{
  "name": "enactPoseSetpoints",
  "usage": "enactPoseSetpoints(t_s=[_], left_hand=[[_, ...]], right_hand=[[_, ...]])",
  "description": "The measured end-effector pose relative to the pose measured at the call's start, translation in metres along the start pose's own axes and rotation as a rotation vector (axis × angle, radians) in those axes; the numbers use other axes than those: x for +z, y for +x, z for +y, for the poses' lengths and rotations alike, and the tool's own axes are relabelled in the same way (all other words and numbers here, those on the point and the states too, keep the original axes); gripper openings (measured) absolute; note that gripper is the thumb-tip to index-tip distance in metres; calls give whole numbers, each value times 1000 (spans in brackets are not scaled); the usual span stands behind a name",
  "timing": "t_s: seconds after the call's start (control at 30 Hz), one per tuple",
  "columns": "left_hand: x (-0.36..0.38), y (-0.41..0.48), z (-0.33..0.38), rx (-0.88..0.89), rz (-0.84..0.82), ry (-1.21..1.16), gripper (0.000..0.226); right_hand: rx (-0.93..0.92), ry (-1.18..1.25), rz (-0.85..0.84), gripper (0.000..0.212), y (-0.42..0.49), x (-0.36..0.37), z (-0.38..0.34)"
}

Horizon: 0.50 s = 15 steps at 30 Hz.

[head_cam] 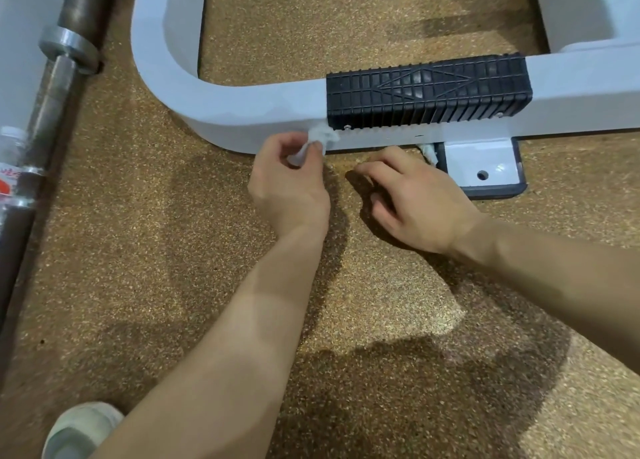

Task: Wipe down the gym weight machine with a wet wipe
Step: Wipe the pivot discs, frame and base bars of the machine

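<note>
shoe (81,431): pale, in the bottom left corner, on the floor, partly hidden behind the left arm.
floor (156,268): brown and speckled, with dark arm shadows across it.
left hand (289,181): fingers and thumb pinched tight on the wet wipe, just below the white bar.
wet wipe (320,138): small, white and scrunched up; pressed on the front side of the white bar, right at the left end of the black pad; lower part hidden by the fingers.
right hand (415,199): low over the floor, just beside the left hand; fingers loosely bent, holding nothing; blocks part of the gap under the bar.
white scrap (427,153): tucked under the bar, between the right hand and the foot plate; too hidden to tell what.
foot plate (481,167): white, flat, with one round hole; on a black base, under the bar.
white bar (225,112): thick frame of the weight machine, low on the floor, curved round at the left.
black pad (427,91): ribbed, wrapped over the bar, small screws along its lower edge.
barbell (55,88): dark metal with a silver collar, along the far left side.
bottle (10,150): clear, some red on it, at the left edge by the barbell, mostly cut off.
</note>
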<state>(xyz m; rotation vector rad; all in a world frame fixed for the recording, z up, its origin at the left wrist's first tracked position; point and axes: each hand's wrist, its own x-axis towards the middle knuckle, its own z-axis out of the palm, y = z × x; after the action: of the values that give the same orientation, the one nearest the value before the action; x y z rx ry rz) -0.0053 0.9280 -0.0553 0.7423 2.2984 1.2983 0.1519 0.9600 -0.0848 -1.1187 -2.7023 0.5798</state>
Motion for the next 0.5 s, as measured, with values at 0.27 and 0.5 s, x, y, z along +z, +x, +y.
enactPoseSetpoints(t_s=[0.27, 0.5], left_hand=[[40, -18, 6, -37, -48, -51, 17], [21, 1, -2, -138, 107, -182, 15]], right_hand=[[-12, -28, 48, 39, -11, -1, 4], [32, -30, 52, 35, -30, -13, 17]])
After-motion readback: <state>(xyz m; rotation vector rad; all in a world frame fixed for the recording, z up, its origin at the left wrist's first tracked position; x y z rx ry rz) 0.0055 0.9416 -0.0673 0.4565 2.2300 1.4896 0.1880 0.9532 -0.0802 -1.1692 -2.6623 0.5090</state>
